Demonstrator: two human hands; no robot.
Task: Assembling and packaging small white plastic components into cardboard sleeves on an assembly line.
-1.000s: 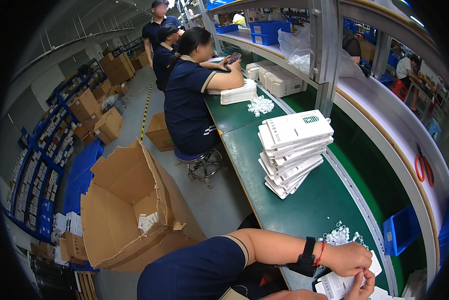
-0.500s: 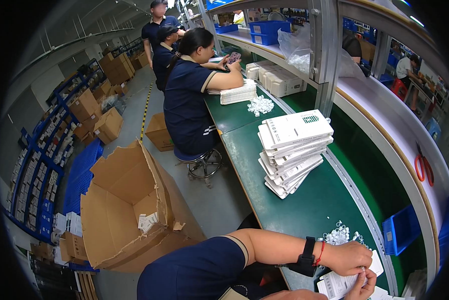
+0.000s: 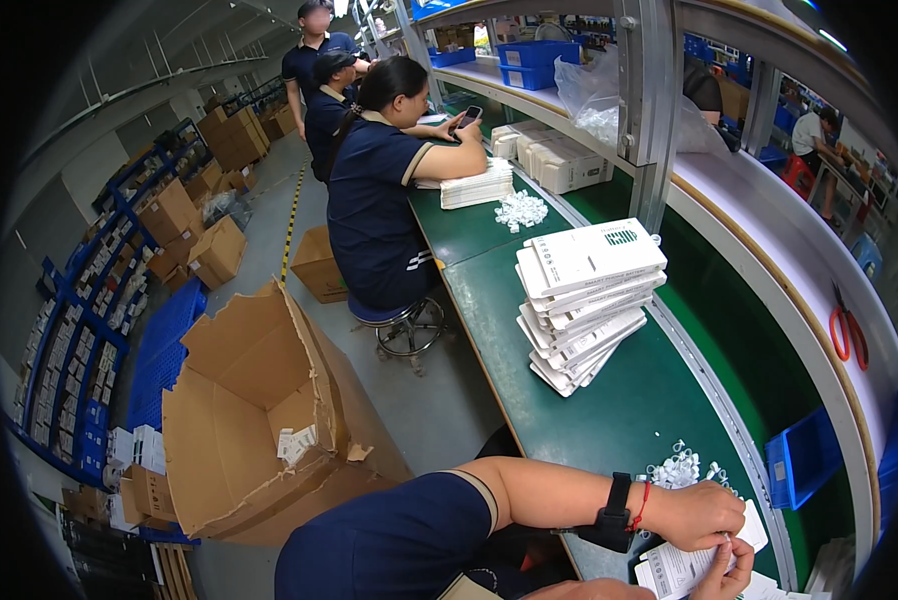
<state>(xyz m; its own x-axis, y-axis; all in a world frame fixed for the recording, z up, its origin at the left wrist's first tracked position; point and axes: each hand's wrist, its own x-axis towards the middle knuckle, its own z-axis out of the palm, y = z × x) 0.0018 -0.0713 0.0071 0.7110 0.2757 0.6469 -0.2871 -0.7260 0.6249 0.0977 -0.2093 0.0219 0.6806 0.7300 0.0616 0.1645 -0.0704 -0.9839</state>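
My left hand, with a black band and a red cord at the wrist, reaches in with its fingers closed in a pinch. Against its fingertips my right hand is pinched too. Whatever small thing lies between them is too hidden to name. Under and beside the hands lies a flat white printed box, partly covered by them. Just beyond the left hand, small white plastic clips are heaped on the green table. Farther off, a leaning stack of flat white boxes stands on the tabletop.
A large torn carton stands left of the table. Beyond it a co-worker sits holding a phone, near another clip pile. At right are a blue bin and red-handled scissors on a shelf.
My two hands stay almost in place, fingertips still together over the box. The co-worker's phone has tilted a little, so its screen side shows differently.
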